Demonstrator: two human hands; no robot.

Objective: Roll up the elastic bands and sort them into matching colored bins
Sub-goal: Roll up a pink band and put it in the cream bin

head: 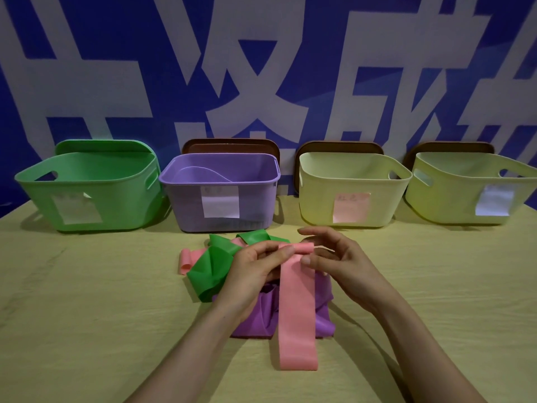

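Observation:
A pink elastic band (297, 315) lies stretched toward me over a crumpled purple band (255, 318), its far end curled into a small roll. My left hand (255, 269) and my right hand (337, 260) both pinch that rolled end with thumbs and fingertips. A green band (212, 266) lies bunched just left of my left hand, and a second pink band (187, 258) peeks out beyond it. Behind stand a green bin (87, 187), a purple bin (220, 193), and two pale yellow bins (351, 190) (470, 190), each with a paper label on its front.
The bins stand in a row along the far edge of the yellow table (87, 301), against a blue wall with large white characters. Brown lids (232, 145) lean behind the three right bins, a green one behind the green bin.

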